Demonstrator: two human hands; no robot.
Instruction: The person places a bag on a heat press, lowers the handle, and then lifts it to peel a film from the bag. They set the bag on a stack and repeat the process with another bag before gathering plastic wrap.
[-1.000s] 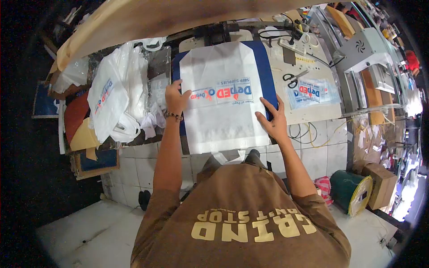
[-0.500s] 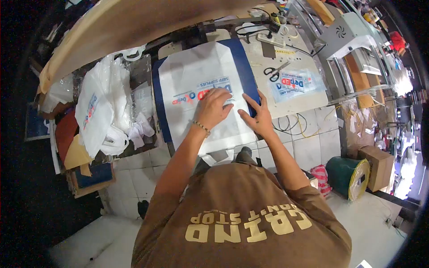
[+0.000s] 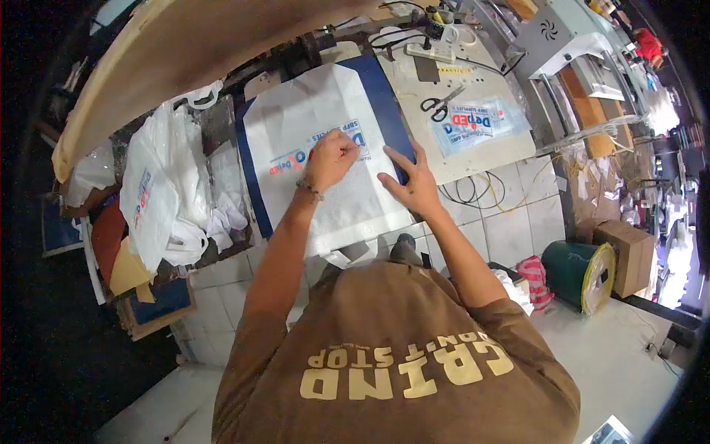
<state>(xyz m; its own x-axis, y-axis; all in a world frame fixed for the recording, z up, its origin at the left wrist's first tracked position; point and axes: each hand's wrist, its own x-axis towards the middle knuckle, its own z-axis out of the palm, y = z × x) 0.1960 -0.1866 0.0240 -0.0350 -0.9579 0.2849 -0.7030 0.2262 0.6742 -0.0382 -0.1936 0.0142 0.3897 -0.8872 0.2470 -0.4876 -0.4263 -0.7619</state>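
A white tote bag (image 3: pixel 296 111) with red and blue printed lettering lies flat on a dark blue board (image 3: pixel 384 92). My left hand (image 3: pixel 330 160), a beaded bracelet at its wrist, is over the print with its fingers curled and pressed together. Whatever those fingers might hold is hidden. Along the bag's right edge rests my right hand (image 3: pixel 414 181), thumb and fingers spread. The bag's handle (image 3: pixel 353 255) hangs off the near edge, close to my body.
White printed bags (image 3: pixel 155 189) are piled on the left. On the right-hand platen (image 3: pixel 414 89) lie black-handled scissors (image 3: pixel 441 103), a clear printed sheet (image 3: pixel 477 126) and a power strip (image 3: pixel 431 52). A grey machine (image 3: pixel 562 37) stands beyond. A wooden panel (image 3: pixel 200 52) overhangs the far left.
My left hand's fingers have drawn closer together over the print. My right hand stays spread at the bag's edge. The whole view has shifted slightly.
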